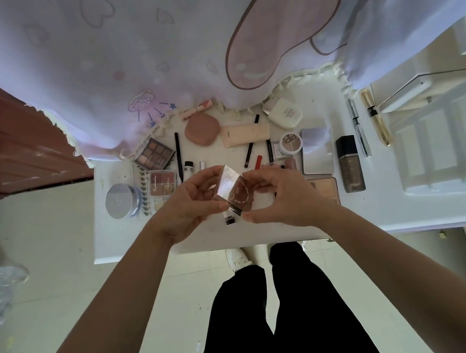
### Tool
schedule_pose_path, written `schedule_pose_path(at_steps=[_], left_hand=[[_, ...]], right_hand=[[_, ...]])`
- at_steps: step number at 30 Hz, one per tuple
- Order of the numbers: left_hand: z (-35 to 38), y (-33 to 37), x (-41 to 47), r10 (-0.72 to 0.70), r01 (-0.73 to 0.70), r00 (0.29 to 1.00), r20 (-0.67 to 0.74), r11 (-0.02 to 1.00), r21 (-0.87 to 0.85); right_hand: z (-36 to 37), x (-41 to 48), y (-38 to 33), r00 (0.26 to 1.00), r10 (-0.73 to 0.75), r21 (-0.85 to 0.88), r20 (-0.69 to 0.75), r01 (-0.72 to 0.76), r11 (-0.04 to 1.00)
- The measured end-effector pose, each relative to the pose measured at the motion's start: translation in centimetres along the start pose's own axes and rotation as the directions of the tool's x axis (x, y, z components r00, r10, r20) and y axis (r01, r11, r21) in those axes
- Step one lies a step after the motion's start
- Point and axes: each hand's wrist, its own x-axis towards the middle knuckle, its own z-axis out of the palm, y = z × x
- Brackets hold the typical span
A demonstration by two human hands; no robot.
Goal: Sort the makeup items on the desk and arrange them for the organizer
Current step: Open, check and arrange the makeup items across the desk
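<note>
The left hand [192,206] and right hand [283,197] held a shiny box [229,189] above the desk's [123,239] near edge, fingers curled round its two ends. Judged mid-sort, inspecting one item. Next it needed setting down on the desk beside like items.

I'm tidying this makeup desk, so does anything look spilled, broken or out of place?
Nothing looks spilled or broken. The printed lilac cloth droops onto the back of the white desk; its fringe reaches a slim pink tube and a white rounded compact, so items may hide underneath.
</note>
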Motion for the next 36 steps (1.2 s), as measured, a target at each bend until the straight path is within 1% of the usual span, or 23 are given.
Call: schedule_pose_path(at_steps=[2, 4, 8, 12, 15, 20, 22, 24, 26, 28, 30, 32, 34, 36], left_hand=[[0.3, 0.7, 0.2, -0.006, 0.002, 0.999, 0.045, 0.997, 0.075], [0.5, 0.8, 0.6, -0.001, -0.007, 0.998, 0.071, 0.994, 0.11], [0.6, 0.5, 1.0, 0.028, -0.037, 0.995, 0.091, 0.994, 0.105], [0.8, 0.2, 1.1, 0.02, -0.025, 0.996, 0.092, 0.998, 0.058], [0.6, 0.0, 1.1, 0.005, -0.006, 0.998, 0.056, 1.0, 0.03], [0.9, 0.3, 0.9, 0.018, -0.022, 0.999, 0.038, 0.995, 0.1], [0.5, 0.4, 1.0, 0.015, -0.019, 0.999, 0.039, 0.994, 0.105], [0.1, 0.4, 1.0, 0.008, -0.015, 0.998, 0.067, 0.995, 0.096], [-0.1, 0.2, 0.9, 0.001, -0.007, 0.998, 0.069, 0.996, 0.084], [0.0, 0.1, 0.8, 0.009, -0.013, 0.999, 0.039, 0.994, 0.107], [0.2, 0.1, 0.8, 0.05, -0.05, 0.999, 0.003, 0.979, 0.199], [0.5, 0.5, 0.8, 0.106, -0.083, 0.993, -0.049, 0.936, 0.342], [0.6, 0.8, 0.9, 0.181, -0.112, 0.98, -0.083, 0.844, 0.524], [0.8, 1.1, 0.8, 0.234, -0.125, 0.969, -0.076, 0.733, 0.669]], right_hand=[[-0.6, -0.1, -0.5, 0.999, -0.046, -0.091, -0.003, 0.046, 0.995], [-0.9, 0.1, -0.6, 0.999, -0.049, -0.128, -0.002, 0.049, 0.991], [-1.3, 0.8, -0.2, 0.999, -0.036, -0.104, -0.01, 0.035, 0.994], [-1.8, 1.6, 0.4, 0.999, 0.014, -0.064, 0.033, -0.012, 0.998], [-1.9, 2.2, 0.7, 0.997, 0.042, -0.091, 0.066, -0.036, 0.995], [-1.6, 2.3, 0.7, 0.995, 0.02, -0.146, 0.094, -0.006, 0.989], [-1.4, 2.0, 0.9, 0.995, -0.004, -0.104, 0.096, 0.014, 0.995], [-1.4, 1.8, 1.2, 0.993, -0.012, -0.009, 0.119, 0.013, 1.0], [-1.4, 1.9, 1.7, 0.99, 0.0, 0.066, 0.138, -0.01, 0.998], [-1.3, 2.1, 2.2, 0.99, 0.035, 0.108, 0.14, -0.05, 0.993], [-1.0, 2.3, 2.8, 0.988, 0.061, 0.125, 0.14, -0.079, 0.989], [-0.8, 2.5, 3.4, 0.982, 0.104, 0.16, 0.159, -0.13, 0.979], [-0.9, 2.6, 3.8, 0.968, 0.173, 0.198, 0.182, -0.209, 0.958], [-1.0, 2.6, 3.8, 0.953, 0.24, 0.301, 0.186, -0.288, 0.909]])
